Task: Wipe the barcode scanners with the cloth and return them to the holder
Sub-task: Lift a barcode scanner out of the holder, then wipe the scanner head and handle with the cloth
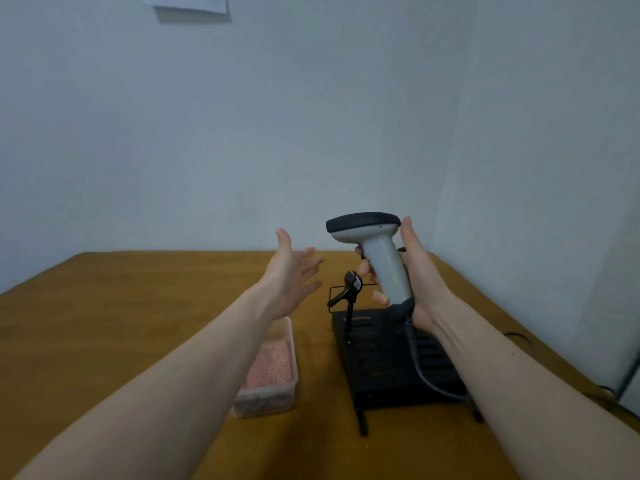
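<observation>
My right hand grips the handle of a grey barcode scanner with a black head, held upright above the table, its grey cable trailing down. My left hand is raised just left of it, fingers spread, holding nothing. Below the scanner stands a black holder with slots, and a thin black stand with a clip rises from it. A pink cloth lies in a clear plastic tray to the left of the holder, partly hidden by my left forearm.
The brown wooden table ends at a pale wall behind. Black cables run along the table's right edge. A paper sheet hangs high on the wall.
</observation>
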